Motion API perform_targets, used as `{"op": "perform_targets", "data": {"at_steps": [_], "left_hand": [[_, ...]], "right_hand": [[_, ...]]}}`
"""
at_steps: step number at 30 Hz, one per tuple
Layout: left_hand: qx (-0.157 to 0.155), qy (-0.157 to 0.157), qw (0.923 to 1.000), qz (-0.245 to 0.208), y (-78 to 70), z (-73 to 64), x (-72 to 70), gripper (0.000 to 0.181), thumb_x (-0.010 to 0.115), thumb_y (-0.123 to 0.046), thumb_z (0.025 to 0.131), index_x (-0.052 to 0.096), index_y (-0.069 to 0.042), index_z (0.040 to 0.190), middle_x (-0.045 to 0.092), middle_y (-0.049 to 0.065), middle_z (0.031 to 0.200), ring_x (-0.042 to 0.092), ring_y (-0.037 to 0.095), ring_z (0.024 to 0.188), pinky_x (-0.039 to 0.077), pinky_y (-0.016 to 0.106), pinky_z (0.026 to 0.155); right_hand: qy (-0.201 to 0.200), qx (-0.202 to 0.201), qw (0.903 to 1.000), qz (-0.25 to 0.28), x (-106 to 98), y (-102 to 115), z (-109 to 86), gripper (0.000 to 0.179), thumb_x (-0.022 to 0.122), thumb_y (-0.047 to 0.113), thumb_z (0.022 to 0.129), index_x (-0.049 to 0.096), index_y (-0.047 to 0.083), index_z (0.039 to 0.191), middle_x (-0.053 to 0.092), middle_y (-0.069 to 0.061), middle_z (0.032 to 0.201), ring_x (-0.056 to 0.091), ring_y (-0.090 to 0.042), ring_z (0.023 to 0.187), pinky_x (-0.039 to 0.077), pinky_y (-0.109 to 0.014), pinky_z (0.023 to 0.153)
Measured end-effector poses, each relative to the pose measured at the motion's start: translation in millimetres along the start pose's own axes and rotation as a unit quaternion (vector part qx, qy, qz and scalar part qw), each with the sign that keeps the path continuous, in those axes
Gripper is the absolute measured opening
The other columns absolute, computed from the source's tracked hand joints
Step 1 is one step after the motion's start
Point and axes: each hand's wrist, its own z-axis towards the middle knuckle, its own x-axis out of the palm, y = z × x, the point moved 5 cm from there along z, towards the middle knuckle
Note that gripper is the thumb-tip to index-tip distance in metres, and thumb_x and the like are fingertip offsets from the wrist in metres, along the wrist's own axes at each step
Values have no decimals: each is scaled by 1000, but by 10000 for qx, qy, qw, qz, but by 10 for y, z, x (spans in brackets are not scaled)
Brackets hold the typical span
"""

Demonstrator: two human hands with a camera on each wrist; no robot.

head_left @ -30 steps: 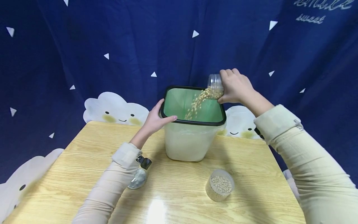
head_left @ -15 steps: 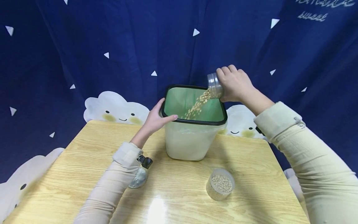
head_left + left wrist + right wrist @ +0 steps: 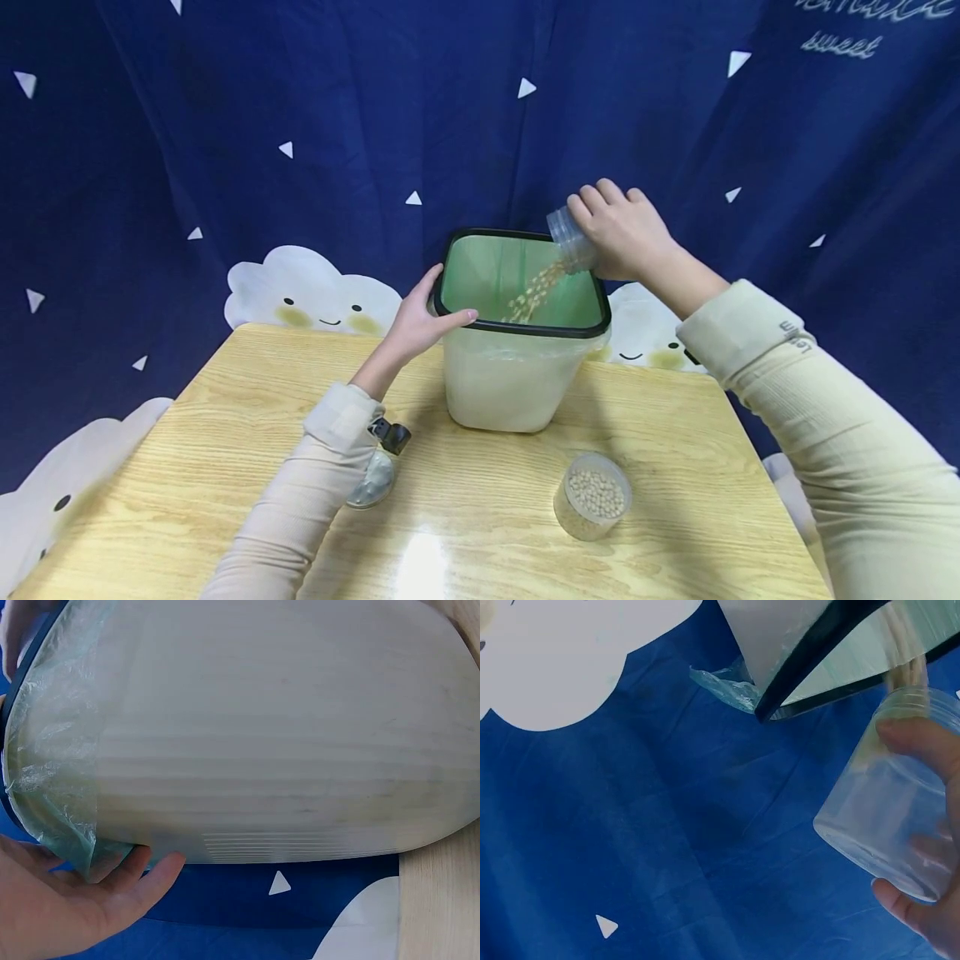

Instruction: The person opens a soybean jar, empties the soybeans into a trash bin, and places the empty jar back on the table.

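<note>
A white trash bin [image 3: 501,387] with a black rim and a green plastic liner [image 3: 480,271] stands on the wooden table. My left hand [image 3: 420,321] grips its left side at the rim, thumb over the front edge; in the left wrist view the fingers [image 3: 154,881] lie against the outer wall. Above the bin's right rim, my right hand [image 3: 626,233] holds a clear plastic jar [image 3: 572,242] tipped mouth-down to the left. Pale beans [image 3: 536,292] stream from it into the bin. The right wrist view shows the jar [image 3: 881,817] mostly emptied, with fingers wrapped around it.
A second clear jar [image 3: 592,497] full of pale beans stands open on the table [image 3: 480,508], front right of the bin. A round silvery lid [image 3: 372,482] lies partly under my left forearm. A blue curtain [image 3: 337,125] hangs behind the table.
My right hand has tilted the jar further over and shifted it slightly left. Fewer beans are left in the jar, and the stream is thinner. The left hand and bin have stayed put.
</note>
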Motion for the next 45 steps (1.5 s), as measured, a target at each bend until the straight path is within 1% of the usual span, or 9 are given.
{"op": "perform_targets", "data": {"at_steps": [6,11,15,18,21,26,28,34,45], "left_hand": [[16,6,10000,-35,-9,-12,-1,92,72,-38,75,19,-13,146,21,10,148,19,22,135,22,41,106],[17,14,10000,-36,-7,-9,-1,92,72,-37,75,19,-13,146,21,9,148,19,23,135,22,42,106],[38,14,10000,-48,-11,-10,-5,92,71,-37,74,19,-13,146,21,10,148,18,23,135,22,42,106],[61,11,10000,-69,-20,-11,0,92,72,-37,75,19,-12,146,21,10,148,18,23,135,22,42,106],[50,7,9999,-101,-20,-15,4,92,72,-38,75,19,-13,146,21,9,148,18,23,135,22,42,106],[41,-1,9999,-96,-13,-18,4,91,71,-38,75,20,-15,146,21,9,148,19,22,135,22,42,106],[54,-16,9999,-84,-13,-18,1,91,71,-38,75,20,-14,146,22,9,148,19,23,134,22,42,106],[48,-19,10000,-68,-7,-17,-2,91,71,-38,75,19,-15,146,22,9,148,19,23,134,22,43,106],[25,0,9999,-107,-4,-12,1,90,70,-39,76,19,-16,146,21,8,148,19,23,135,22,43,106]], "right_hand": [[-194,-272,9992,-219,-1,68,4,78,84,23,55,43,-3,117,46,-22,111,42,-38,100,44,-50,68],[-388,-591,9966,-424,-2,145,4,67,79,9,56,45,-2,113,47,-20,108,42,-36,99,44,-48,64],[-426,-709,9953,-506,-8,188,3,68,79,4,53,46,-1,112,46,-19,108,42,-35,100,42,-47,64],[-334,-481,9977,-349,-21,158,-10,71,80,9,53,45,-1,115,46,-19,111,41,-36,103,43,-48,67],[-222,84,9997,68,-49,79,-24,80,82,19,54,42,-3,119,46,-21,115,41,-38,105,43,-50,72],[-480,819,9938,576,-100,-29,-58,93,86,29,51,38,-7,122,46,-25,116,43,-41,105,45,-52,75],[-634,804,9933,537,-101,-29,-71,92,86,28,50,39,-8,121,46,-25,115,43,-41,104,45,-51,73],[-709,39,9974,-89,-26,62,-106,79,82,19,50,42,-4,115,46,-21,110,43,-38,99,44,-47,69],[-693,500,9952,469,-46,-33,-206,87,84,27,51,40,-7,118,47,-24,114,43,-40,103,44,-50,75]]}}
